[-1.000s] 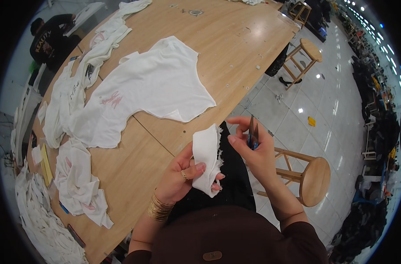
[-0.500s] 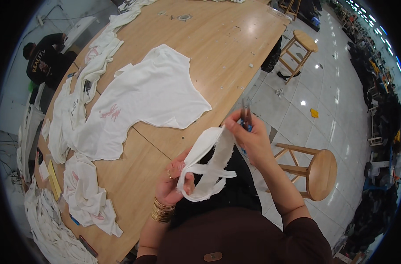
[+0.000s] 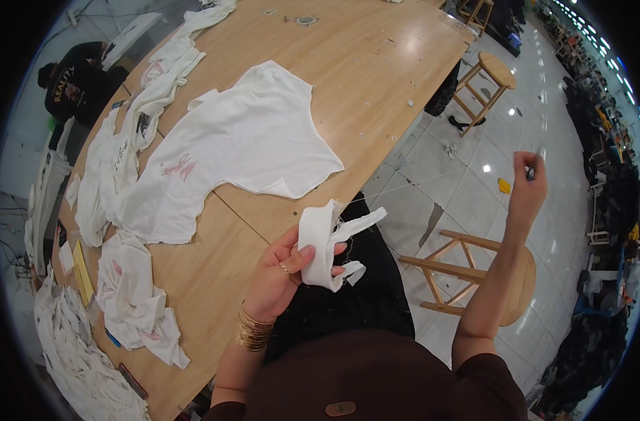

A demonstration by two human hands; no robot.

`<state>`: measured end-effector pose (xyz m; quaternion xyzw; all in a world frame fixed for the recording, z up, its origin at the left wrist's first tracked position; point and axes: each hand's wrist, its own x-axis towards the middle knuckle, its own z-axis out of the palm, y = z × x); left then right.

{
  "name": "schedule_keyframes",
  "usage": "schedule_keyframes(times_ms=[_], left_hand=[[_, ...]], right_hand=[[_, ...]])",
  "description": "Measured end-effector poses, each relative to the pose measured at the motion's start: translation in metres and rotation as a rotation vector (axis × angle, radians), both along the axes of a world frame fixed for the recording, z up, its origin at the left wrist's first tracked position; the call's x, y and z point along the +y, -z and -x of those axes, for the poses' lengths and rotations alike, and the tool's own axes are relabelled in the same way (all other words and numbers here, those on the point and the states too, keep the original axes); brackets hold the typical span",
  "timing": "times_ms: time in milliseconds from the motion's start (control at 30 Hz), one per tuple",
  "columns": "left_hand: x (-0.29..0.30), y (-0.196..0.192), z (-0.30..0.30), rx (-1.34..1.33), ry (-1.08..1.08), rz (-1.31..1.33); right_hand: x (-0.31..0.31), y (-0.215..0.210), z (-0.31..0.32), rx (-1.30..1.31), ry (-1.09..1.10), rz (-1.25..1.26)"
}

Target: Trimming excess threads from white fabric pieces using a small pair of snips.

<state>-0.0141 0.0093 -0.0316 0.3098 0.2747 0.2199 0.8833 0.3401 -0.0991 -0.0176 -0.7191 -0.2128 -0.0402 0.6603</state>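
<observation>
left hand (image 3: pixel 272 272) gripping the white band (image 3: pixel 317 245), right hand (image 3: pixel 528 184) closing round barely visible scissors (image 3: pixel 530 173), now swinging well away from the band, thread (image 3: pixel 404 186) trailing between

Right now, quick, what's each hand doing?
Left hand: closed, holding the white cloth strip.
Right hand: closed; can't tell what's inside.

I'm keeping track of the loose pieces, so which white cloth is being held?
The narrow, frayed white band in the left hand; the broad garment with pink print and the crumpled piece lie on the table.
</observation>
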Motion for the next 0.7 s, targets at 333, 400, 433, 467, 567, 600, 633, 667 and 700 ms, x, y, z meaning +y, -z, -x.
schedule_keyframes(times_ms=[333, 400, 433, 467, 567, 600, 633, 667, 700], left_hand=[[-0.010, -0.014, -0.027, 0.029, 0.032, -0.263], [-0.011, -0.015, -0.029, 0.041, 0.042, -0.296], [-0.012, -0.013, -0.028, 0.105, 0.074, -0.389], [-0.013, -0.012, -0.027, 0.170, 0.100, -0.482], [-0.016, -0.010, -0.028, 0.185, 0.092, -0.501], [-0.017, -0.010, -0.029, 0.186, 0.089, -0.501], [-0.018, -0.012, -0.031, 0.136, 0.044, -0.464], [-0.018, -0.013, -0.032, 0.086, 0.001, -0.427], [-0.017, -0.012, -0.031, 0.086, -0.001, -0.426]], right_hand=[[0.013, -0.017, 0.134, -0.147, -0.911, 0.383], [0.017, -0.016, 0.153, -0.094, -0.971, 0.343], [0.020, -0.011, 0.160, -0.097, -0.955, 0.319], [0.021, -0.006, 0.164, -0.102, -0.943, 0.295], [0.018, 0.006, 0.162, -0.340, -0.937, 0.351], [0.018, 0.005, 0.160, -0.340, -0.940, 0.350], [0.020, 0.004, 0.157, -0.370, -0.869, 0.383], [0.022, 0.003, 0.154, -0.398, -0.795, 0.416], [0.021, 0.004, 0.150, -0.398, -0.797, 0.417]])
